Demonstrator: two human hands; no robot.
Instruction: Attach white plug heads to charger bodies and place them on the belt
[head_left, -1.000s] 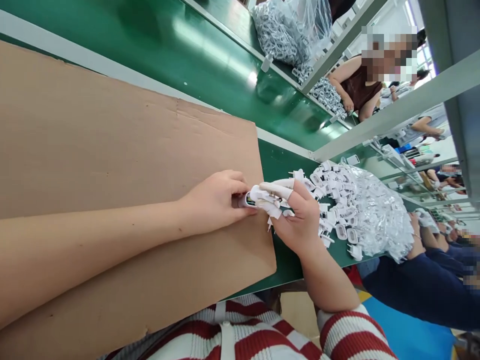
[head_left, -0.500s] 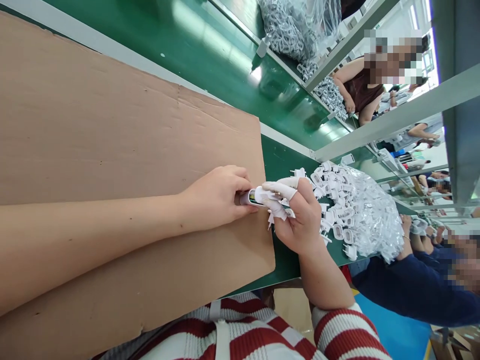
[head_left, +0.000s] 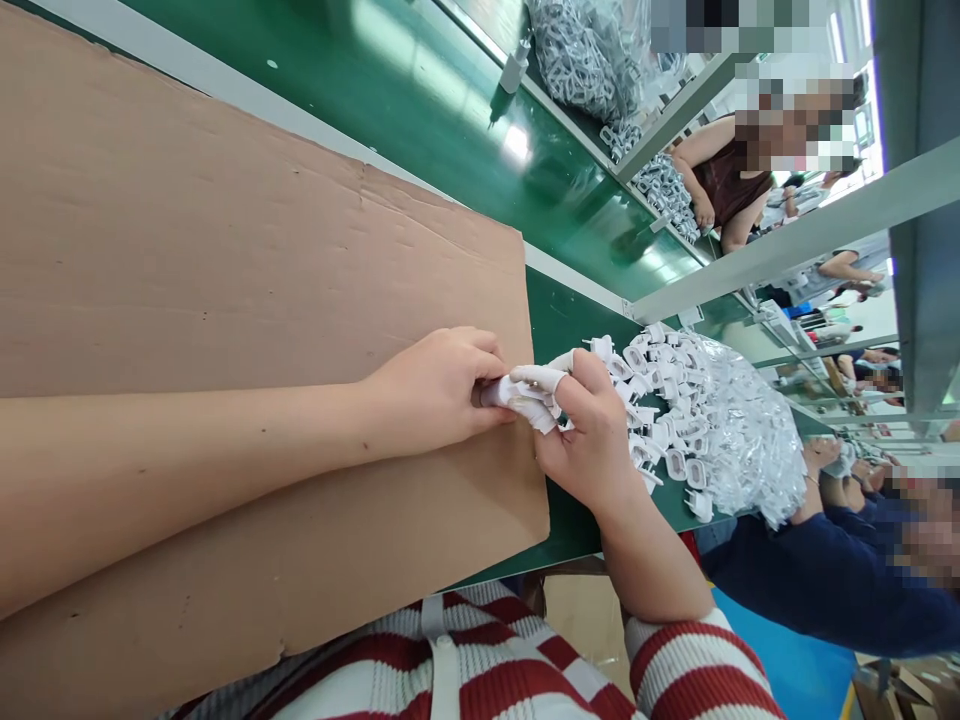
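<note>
My left hand (head_left: 454,388) is closed around a white plug charger housing (head_left: 490,394), held just above the cardboard's right end. Only a short stretch of the housing shows between the hands. My right hand (head_left: 589,430), its fingertips wrapped in white covers, is closed on the housing's other end. Those fingers hide that end and whatever plug piece is there. To the right of my right hand, loose white plug parts (head_left: 675,465) lie in a heap, some with pins showing.
A brown cardboard sheet (head_left: 225,290) covers the green bench. A clear plastic bag (head_left: 750,430) of white parts stands at the right, beside a co-worker's dark blue sleeve (head_left: 832,580). Across the green conveyor (head_left: 435,110), another person sits near a heap of parts.
My right hand has moved left, against my left hand. The housing's open mouth, with circuit parts visible inside, is now covered by my right fingers.
</note>
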